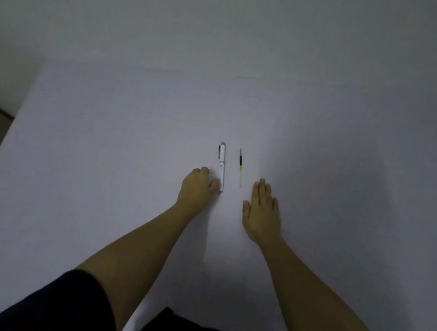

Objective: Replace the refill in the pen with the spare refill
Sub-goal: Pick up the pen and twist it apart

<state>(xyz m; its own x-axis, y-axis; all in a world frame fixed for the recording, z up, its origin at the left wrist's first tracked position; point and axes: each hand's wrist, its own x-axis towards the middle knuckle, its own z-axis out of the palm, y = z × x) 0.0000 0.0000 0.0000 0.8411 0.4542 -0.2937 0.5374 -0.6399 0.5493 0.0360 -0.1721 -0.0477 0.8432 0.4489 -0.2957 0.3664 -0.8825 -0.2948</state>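
Note:
A white pen (222, 165) with a dark clip lies lengthwise on the white table (102, 180), pointing away from me. To its right, parallel and a little apart, lies the thin spare refill (240, 167), dark at the far end, yellow in the middle, clear near me. My left hand (197, 187) rests on the table with fingers curled, its thumb touching the pen's near end. My right hand (262, 210) lies flat, palm down, fingers together, just below and right of the refill, not touching it.
The table's left edge (8, 127) runs diagonally, with a dark floor strip beyond it. A plain wall rises behind the far edge (221, 75). My dark sleeves and clothing fill the bottom of the view.

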